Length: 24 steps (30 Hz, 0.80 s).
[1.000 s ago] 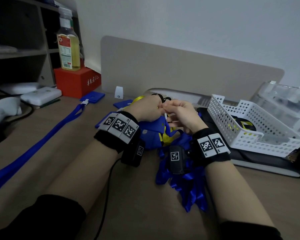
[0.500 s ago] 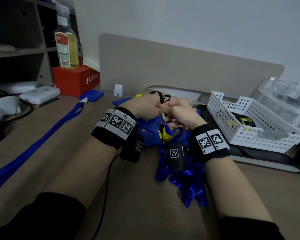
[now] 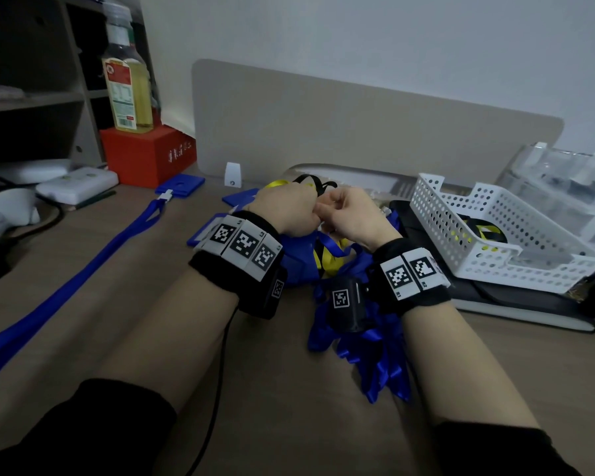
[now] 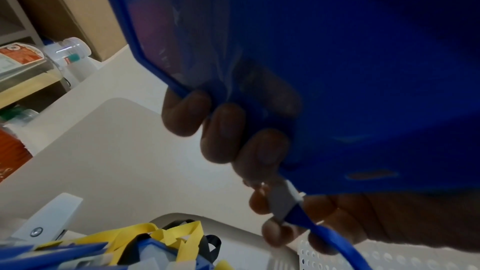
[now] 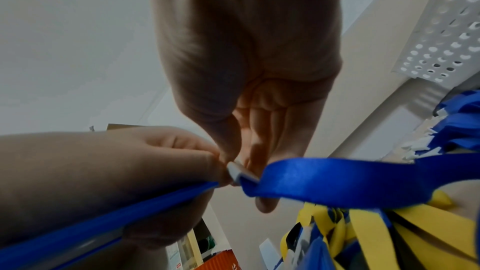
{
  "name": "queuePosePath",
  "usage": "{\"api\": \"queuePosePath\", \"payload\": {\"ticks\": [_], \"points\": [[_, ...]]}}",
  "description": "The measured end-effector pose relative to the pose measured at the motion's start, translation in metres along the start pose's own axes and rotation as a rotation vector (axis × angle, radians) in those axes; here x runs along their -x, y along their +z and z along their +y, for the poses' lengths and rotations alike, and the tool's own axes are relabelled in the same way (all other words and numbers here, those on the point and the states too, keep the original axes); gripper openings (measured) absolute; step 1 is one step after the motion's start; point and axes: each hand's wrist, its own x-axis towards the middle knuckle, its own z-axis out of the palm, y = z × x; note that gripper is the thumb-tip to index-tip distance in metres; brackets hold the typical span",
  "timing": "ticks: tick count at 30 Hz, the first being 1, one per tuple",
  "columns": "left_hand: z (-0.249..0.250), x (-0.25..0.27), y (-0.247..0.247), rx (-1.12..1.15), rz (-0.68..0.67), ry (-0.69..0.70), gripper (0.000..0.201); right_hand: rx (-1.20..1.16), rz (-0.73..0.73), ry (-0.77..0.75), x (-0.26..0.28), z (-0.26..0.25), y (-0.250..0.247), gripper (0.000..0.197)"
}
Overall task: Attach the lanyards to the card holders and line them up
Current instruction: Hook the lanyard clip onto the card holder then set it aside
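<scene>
Wooden desk, cluttered. Left edge: one blue lanyard already clipped to card holder, laid out straight. Centre: left hand grips blue card holder; right hand pinches lanyard clip at its slot, joining apparently underway. Loose lanyard pile near front edge still unattached; several left.

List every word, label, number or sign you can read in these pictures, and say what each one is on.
"R1" and "R2": small print on the marker tags of the right wristband.
Bottle label: print too blurred to read.
Red box: white characters, too blurred to read.
Left wristband: coded squares only, small print unreadable.
</scene>
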Motion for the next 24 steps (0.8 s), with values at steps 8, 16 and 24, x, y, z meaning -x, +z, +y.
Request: {"api": "queuePosePath", "payload": {"ticks": [8,16,24], "points": [[0.003,0.003,0.001,-0.004,0.066,-0.022,0.017,0.113,0.018,0.006,-0.001,0.002,-0.001,0.036],[0.006,0.011,-0.005,-0.134,0.117,0.1,0.015,0.263,-0.001,-0.039,-0.001,-0.002,-0.002,0.027],[0.01,0.015,-0.01,-0.127,0.13,0.146,0.028,0.211,0.086,-0.037,0.003,-0.004,-0.006,0.024]]}}
